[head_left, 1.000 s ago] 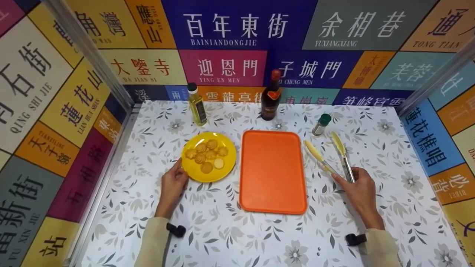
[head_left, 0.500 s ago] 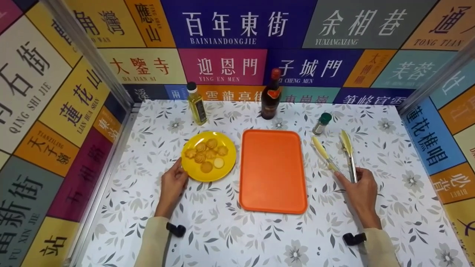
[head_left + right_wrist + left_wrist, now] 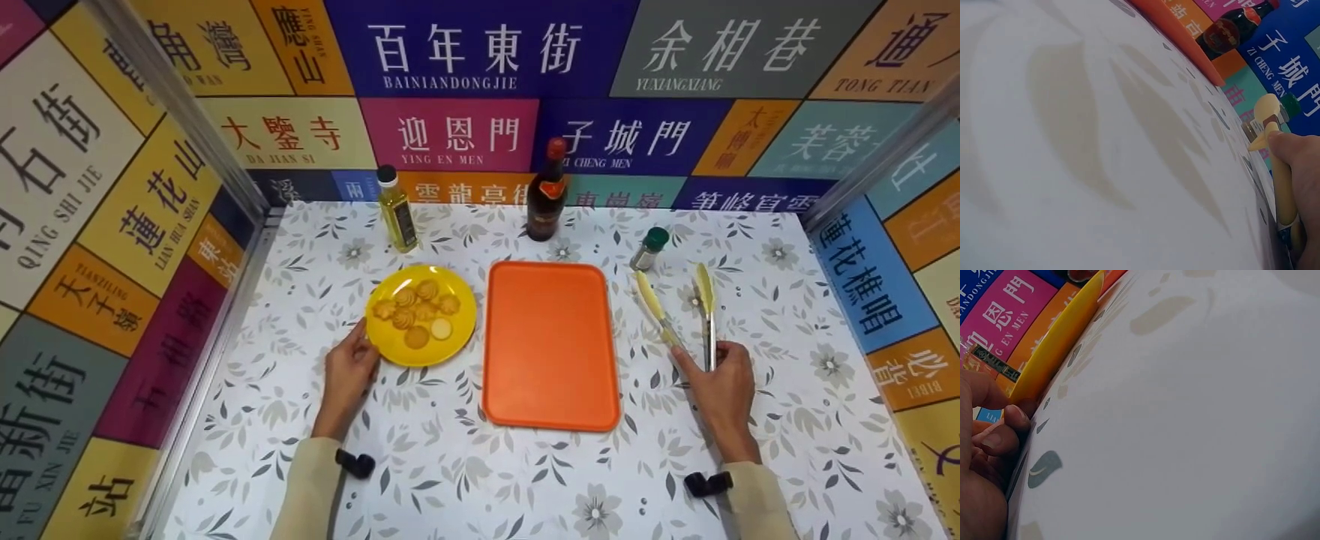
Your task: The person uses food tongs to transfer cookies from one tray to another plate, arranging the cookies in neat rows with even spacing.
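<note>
My left hand [image 3: 350, 371] holds the near left rim of a round yellow plate [image 3: 459, 339], fingers curled at its edge in the left wrist view. Several piped cookies [image 3: 405, 298] and two flat round ones [image 3: 441, 328] lie on the plate. In my right hand [image 3: 724, 390] are metal tongs [image 3: 709, 319] with pale yellow tips; thumb and fingers grip opposite arms, which stand spread with nothing between them. The tongs point toward the back, to the right of an orange rectangular tray [image 3: 551, 345] with a bare surface.
Along the back stand an oil bottle [image 3: 399, 214] with a black cap and a dark bottle [image 3: 545, 199] with a red cap. A small green-lidded jar [image 3: 649, 249] is just beyond the tongs' tips. Printed panels [image 3: 450, 56] wall the table [image 3: 450, 480] behind and at both sides.
The tongs have swung rightward at their tips and point more straight back, while my right hand has shifted slightly left. My left hand and the plate stay where they were.
</note>
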`<state>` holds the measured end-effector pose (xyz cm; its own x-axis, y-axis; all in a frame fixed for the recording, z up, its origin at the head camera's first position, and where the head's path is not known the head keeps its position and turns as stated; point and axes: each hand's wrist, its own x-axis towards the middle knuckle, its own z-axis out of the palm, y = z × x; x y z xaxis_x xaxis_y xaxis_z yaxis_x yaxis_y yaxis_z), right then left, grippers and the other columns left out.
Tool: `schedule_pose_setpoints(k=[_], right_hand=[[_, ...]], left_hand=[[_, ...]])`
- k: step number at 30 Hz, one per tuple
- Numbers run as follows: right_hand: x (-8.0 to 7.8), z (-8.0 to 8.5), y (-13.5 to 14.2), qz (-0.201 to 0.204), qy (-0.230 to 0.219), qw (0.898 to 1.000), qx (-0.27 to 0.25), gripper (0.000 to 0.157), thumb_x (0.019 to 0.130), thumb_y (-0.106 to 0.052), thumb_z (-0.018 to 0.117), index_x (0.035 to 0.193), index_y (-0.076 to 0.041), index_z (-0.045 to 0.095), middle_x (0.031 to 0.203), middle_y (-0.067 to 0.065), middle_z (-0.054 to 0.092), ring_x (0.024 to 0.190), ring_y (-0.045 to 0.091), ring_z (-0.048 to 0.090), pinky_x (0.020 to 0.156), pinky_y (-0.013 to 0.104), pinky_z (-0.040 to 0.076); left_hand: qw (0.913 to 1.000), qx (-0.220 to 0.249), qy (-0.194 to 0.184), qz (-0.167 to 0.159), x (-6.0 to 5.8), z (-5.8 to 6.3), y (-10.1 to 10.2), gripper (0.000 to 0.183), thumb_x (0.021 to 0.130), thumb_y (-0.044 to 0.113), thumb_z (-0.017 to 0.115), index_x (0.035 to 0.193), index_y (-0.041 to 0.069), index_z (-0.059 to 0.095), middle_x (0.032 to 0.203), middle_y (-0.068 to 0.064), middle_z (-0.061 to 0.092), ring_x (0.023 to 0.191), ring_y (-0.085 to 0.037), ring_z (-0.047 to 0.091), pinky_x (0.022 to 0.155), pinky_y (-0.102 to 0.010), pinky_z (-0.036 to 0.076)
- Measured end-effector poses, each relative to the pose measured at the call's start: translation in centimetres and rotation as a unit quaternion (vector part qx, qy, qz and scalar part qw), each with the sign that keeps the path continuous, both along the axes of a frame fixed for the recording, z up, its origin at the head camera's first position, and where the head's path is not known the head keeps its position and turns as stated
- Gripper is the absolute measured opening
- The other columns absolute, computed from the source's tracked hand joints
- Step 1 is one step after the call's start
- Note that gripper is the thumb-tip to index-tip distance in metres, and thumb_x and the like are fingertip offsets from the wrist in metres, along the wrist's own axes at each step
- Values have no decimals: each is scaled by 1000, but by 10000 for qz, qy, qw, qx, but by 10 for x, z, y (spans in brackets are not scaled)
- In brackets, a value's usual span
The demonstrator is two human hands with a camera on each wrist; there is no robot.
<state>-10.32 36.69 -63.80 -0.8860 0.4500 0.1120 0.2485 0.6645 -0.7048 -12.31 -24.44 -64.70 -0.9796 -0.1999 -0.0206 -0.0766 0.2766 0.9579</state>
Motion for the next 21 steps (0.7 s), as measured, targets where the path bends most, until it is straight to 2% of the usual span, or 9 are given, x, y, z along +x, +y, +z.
schedule_pose_setpoints(k=[6, 12, 15, 21], right_hand=[[0, 1, -1, -75, -119, 9999, 57, 83, 93, -58, 83, 139, 5, 54, 121, 25, 58, 105, 41, 57, 88, 52, 41], [-1, 5, 1, -33, -172, 9998, -16, 92, 92, -61, 83, 147, 5, 51, 129, 25, 58, 111, 40, 57, 94, 52, 42], [-2, 8, 1, -85, -111, 9998, -126, 93, 92, -60, 83, 150, 6, 50, 130, 25, 58, 113, 37, 57, 95, 49, 43], [-6, 19, 8, -232, 172, 9989, -365, 80, 98, -51, 80, 148, 6, 55, 131, 24, 60, 114, 34, 58, 91, 37, 42]], left_hand=[[9998, 149, -117, 30, -4, 0, 3, 67, 102, 4, 64, 167, 6, 47, 81, -13, 65, 54, -19, 54, 47, -25, 44], [9997, 156, -71, 174, -7, -1, 6, 63, 104, 4, 62, 166, 8, 50, 84, -16, 66, 55, -22, 55, 47, -26, 45], [9990, 132, -27, 426, -6, 0, 7, 60, 104, 6, 61, 164, 7, 53, 89, -15, 69, 56, -23, 58, 47, -27, 47], [9930, 169, -30, 1167, 0, 7, 2, 53, 104, 10, 62, 157, 6, 60, 97, -14, 74, 63, -24, 60, 51, -25, 47]])
